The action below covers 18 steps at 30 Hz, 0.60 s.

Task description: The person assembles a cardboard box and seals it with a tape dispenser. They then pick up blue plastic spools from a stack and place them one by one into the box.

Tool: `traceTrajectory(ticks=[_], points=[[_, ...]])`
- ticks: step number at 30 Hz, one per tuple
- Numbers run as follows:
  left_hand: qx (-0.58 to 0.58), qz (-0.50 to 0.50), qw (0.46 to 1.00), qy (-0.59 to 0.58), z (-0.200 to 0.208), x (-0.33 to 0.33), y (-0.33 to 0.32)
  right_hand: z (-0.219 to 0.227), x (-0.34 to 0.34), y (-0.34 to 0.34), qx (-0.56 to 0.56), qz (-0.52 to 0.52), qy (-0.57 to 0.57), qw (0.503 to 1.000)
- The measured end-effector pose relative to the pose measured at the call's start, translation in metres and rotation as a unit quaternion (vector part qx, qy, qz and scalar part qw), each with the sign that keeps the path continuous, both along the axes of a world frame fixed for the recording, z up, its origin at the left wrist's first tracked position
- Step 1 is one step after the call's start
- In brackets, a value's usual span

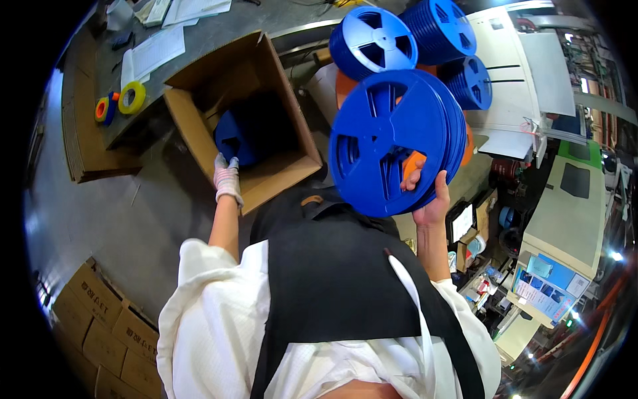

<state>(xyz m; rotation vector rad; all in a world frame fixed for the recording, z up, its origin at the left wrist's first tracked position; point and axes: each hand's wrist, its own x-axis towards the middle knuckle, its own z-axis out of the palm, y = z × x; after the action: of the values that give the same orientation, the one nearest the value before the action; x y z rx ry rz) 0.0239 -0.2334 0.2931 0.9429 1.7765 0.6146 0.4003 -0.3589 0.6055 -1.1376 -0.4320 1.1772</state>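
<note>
My right hand (428, 196) is bare and grips a thick stack of blue plastic reels (362, 146). Its fingers come through a cut-out in the front flange, and the thumb lies along the outer rim. To the left, an open cardboard box (292, 120) stands tilted in front of me. In a light-coloured glove, my left hand (227, 179) is closed over the box's near left edge. Inside, close to those fingertips, lies another blue reel (234, 136), partly in shadow. Whether the fingertips touch that reel I cannot tell.
More stacked blue reels (373, 43) stand beyond my right hand. A grey table (219, 33) at the far left bears papers (154, 54) and tape rolls (133, 98). Flattened cardboard (86, 120) leans beside it. Cardboard cartons (106, 319) are stacked at lower left; a machine (565, 206) stands right.
</note>
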Motion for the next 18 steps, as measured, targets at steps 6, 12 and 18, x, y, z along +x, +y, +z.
traceTrajectory(ticks=[6, 12, 18], points=[[0.464, -0.297, 0.829, 0.098, 0.191, 0.05, 0.029, 0.005, 0.026, 0.017, 0.145, -0.003, 0.198, 0.97], [0.608, -0.483, 0.6, 0.193, 0.253, 0.066, 0.029, 0.003, 0.019, 0.041, 0.22, 0.084, 0.358, 0.903], [0.619, -0.517, 0.574, 0.144, 0.259, 0.063, 0.031, 0.008, 0.013, 0.047, 0.205, 0.097, 0.346, 0.911]])
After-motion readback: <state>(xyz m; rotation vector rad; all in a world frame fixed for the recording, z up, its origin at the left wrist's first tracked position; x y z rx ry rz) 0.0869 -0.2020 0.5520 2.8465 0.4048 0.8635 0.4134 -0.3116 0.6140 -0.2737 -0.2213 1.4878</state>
